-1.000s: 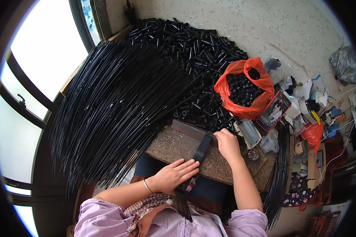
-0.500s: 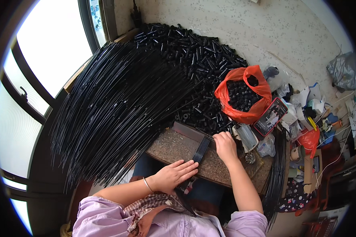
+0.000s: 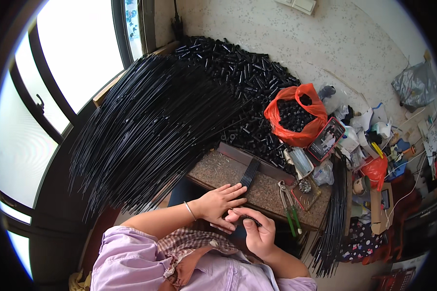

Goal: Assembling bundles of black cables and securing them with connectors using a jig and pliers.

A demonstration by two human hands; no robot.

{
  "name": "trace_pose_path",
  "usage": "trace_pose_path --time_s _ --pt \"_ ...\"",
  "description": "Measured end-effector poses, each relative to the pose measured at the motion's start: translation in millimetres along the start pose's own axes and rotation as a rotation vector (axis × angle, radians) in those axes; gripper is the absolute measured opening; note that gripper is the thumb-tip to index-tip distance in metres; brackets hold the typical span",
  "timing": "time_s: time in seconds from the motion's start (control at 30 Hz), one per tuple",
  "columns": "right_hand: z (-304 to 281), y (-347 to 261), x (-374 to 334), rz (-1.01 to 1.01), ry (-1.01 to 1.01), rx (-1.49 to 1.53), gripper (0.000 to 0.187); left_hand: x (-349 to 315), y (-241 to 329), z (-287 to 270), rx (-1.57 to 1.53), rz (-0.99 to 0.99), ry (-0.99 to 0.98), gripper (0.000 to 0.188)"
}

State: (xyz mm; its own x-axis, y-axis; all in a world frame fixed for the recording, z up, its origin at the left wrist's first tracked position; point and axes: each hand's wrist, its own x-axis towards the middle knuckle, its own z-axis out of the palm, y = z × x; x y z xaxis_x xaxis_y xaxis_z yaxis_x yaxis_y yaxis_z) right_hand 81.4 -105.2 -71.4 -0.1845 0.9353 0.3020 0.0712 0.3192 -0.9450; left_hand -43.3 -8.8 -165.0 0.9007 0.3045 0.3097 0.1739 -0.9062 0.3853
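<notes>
A small row of thin black rods (image 3: 250, 172) lies side by side on the speckled tabletop (image 3: 209, 167), its far ends at a long dark bar (image 3: 272, 169). My left hand (image 3: 217, 204) rests flat over the near part of the rods, fingers spread. Just to its right, off the table's near edge, is my right hand (image 3: 258, 235) with its fingers curled in. Something dark shows between those fingers, too hidden to name. Pliers with green handles (image 3: 289, 213) lie at the right of the tabletop, apart from both hands.
A large heap of long black rods (image 3: 141, 126) fills the left. Short black tubes (image 3: 250, 70) are piled behind, beside a red plastic bag (image 3: 273, 114) of small black parts. A phone (image 3: 327, 139) leans near it. More rods (image 3: 327, 228) stand at the right edge.
My right hand has moved from the rods' far ends down toward me, beside my left hand, uncovering the pliers. My left hand stays on the rods. The whole view has shifted slightly.
</notes>
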Motion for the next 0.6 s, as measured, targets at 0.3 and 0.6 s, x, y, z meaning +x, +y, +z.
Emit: trace_pose_path --time_s 0.3,0.6 --pt "-12 -126 -50 -0.78 0.356 0.264 0.022 11 64 -55 -0.007 0.071 0.075 0.044" --pt "13 -25 -27 0.274 -0.044 -0.333 0.044 23 76 -71 -1.018 -0.521 0.677 0.022"
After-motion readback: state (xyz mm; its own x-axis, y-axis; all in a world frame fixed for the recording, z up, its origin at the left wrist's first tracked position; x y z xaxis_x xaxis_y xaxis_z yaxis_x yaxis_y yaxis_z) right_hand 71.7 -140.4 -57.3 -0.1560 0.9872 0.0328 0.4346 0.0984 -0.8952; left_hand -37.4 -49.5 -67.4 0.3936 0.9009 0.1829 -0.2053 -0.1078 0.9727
